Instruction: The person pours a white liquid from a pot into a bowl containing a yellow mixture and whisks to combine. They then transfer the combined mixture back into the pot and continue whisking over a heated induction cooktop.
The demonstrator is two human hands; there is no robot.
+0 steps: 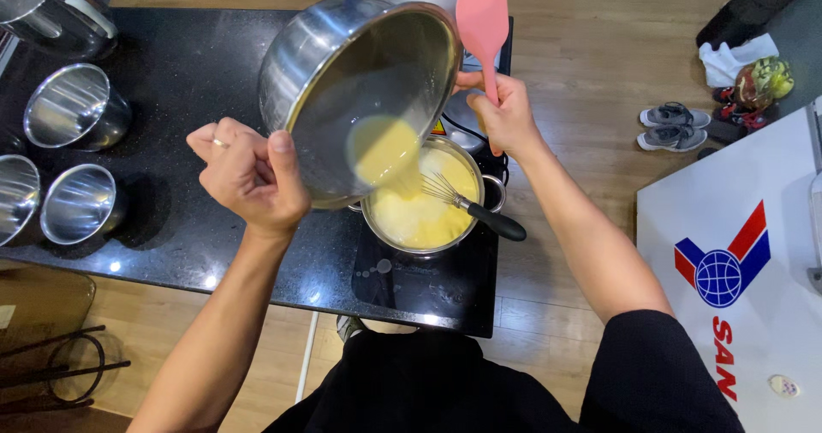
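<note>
Head view: your left hand [250, 176] is closed on the rim of a large shiny steel mixing bowl [360, 91], thumb over the edge, holding it tipped steeply. Pale yellow batter [383, 149] runs from the bowl into a steel saucepan [419, 215] just below, at 5 o'clock from the bowl. A wire whisk with a black handle [475, 209] rests in the saucepan, handle pointing toward 4 o'clock. Your right hand [505, 112] is wrapped around the handle of a pink silicone spatula [482, 18], blade up at 12 o'clock, just beside the bowl's rim. The saucepan sits on a black induction hob [428, 283] on the black speckled worktop [188, 65]. Three empty steel bowls [77, 112] stand well apart at 9 o'clock.
</note>
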